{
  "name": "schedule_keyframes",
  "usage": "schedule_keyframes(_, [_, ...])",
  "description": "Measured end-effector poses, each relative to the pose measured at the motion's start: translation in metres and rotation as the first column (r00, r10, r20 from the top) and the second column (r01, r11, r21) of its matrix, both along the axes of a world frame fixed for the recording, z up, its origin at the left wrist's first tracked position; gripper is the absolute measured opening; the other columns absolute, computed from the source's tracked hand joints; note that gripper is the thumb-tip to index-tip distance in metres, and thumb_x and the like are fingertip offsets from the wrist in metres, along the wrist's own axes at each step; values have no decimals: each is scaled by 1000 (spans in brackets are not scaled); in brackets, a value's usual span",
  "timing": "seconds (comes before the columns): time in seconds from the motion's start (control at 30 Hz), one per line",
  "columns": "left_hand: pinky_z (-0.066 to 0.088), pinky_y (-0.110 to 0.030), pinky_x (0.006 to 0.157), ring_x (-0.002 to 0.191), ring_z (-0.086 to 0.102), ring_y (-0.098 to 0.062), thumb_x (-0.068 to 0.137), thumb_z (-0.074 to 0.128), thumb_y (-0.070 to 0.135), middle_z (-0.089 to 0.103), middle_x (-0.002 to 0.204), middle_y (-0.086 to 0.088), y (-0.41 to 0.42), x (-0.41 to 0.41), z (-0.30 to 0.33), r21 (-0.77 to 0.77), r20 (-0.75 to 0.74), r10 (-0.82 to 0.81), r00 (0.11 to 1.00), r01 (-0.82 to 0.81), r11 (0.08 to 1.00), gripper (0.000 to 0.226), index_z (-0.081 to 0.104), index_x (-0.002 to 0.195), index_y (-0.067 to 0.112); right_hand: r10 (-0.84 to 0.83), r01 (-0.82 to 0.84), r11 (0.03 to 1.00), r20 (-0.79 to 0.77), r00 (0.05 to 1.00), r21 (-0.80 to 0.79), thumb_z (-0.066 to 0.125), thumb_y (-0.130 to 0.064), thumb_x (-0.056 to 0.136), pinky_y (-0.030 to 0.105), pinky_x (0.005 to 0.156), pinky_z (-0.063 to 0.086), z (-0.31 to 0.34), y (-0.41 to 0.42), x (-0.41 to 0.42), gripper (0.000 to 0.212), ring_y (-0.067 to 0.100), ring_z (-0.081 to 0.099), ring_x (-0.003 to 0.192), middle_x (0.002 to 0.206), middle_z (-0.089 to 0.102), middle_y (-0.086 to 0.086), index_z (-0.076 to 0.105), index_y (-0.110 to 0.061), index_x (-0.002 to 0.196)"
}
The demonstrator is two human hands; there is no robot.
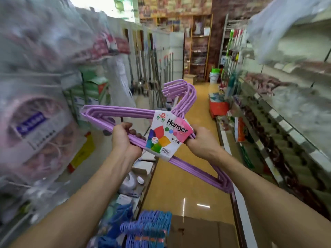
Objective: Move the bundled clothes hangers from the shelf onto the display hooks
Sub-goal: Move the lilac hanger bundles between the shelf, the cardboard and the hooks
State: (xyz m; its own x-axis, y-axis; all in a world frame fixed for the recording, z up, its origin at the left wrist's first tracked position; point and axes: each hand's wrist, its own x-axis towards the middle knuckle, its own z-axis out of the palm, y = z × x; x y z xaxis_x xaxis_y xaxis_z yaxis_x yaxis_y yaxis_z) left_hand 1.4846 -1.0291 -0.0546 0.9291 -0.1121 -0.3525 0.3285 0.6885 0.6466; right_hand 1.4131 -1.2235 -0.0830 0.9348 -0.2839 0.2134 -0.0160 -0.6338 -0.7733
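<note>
I hold a bundle of purple clothes hangers (114, 111) up in the shop aisle, tilted, with its hooks (180, 88) pointing up and away. A white paper label (168, 135) printed "Hanger" wraps its middle. My left hand (123, 138) grips the lower bar left of the label. My right hand (200, 140) grips the bundle just right of the label. More bundles of blue hangers (148, 230) lie low at the bottom centre. Display hooks are not clearly visible; the left rack is blurred.
Blurred packaged goods (35, 122) fill the rack on the left. Shelves with goods (286, 113) run along the right. A cardboard box (202, 230) sits on the floor below. The yellow-tiled aisle (193, 176) runs ahead toward mop handles (154, 72) and white buckets (214, 76).
</note>
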Motion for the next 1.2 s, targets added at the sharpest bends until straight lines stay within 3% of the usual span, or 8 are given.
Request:
schedule_keyframes(0.3, [30,-20,45,45,29,-12,88,44,9,30,50,5,49,-57,73,-106,112,241,964,-229,968,32,32,62,21,227,-219,972,101,969,-81,62,-27,91,39,63,52,74,44,-4,13,24,64,76,81,69,2,63,-14,93])
schedule_keyframes(0.47, [31,-20,45,45,31,-12,88,47,10,32,53,4,81,-91,86,-167,113,397,911,-377,911,30,35,62,20,367,-347,927,143,919,-146,61,-26,92,32,60,46,94,74,-12,8,20,62,75,81,68,-2,62,-18,91])
schedule_keyframes(0.6, [34,-16,42,43,33,-11,87,47,10,34,50,5,112,-122,92,-187,140,512,848,-485,854,28,37,63,19,493,-476,870,183,850,-130,63,-15,93,9,55,41,102,107,-23,15,3,56,70,76,60,-16,57,-25,83])
schedule_keyframes(0.73, [33,-16,43,42,32,-11,87,47,8,33,48,4,147,-162,94,-185,142,629,764,-604,775,31,35,61,19,605,-590,796,177,776,-133,65,-19,91,30,70,52,104,149,-31,13,16,64,85,92,70,-5,66,-19,104])
schedule_keyframes(0.87, [33,-24,52,49,33,-12,87,50,9,34,54,3,187,-202,97,-170,145,742,655,-722,671,30,37,62,19,718,-713,693,184,671,-102,62,-11,92,9,47,41,108,197,-46,10,6,62,69,86,65,-7,61,-19,98])
schedule_keyframes(0.93, [35,-25,55,51,35,-13,87,51,9,35,56,3,205,-225,99,-163,157,792,590,-775,610,28,39,64,19,771,-770,630,197,605,-102,64,-15,92,7,49,40,114,224,-56,11,1,61,72,87,66,-10,58,-23,97])
schedule_keyframes(1.03, [38,-25,58,53,38,-13,88,52,8,39,57,2,234,-261,103,-156,166,859,485,-847,508,24,43,67,17,843,-844,526,190,502,-104,64,-17,93,14,61,46,119,267,-74,13,5,64,83,88,66,-15,58,-27,98])
schedule_keyframes(1.2, [37,-26,57,53,38,-13,85,51,7,39,59,2,290,-326,106,-187,177,920,350,-906,380,23,41,67,16,903,-898,411,209,376,-158,61,-8,88,25,63,46,125,340,-112,18,13,62,77,82,65,-11,58,-26,89])
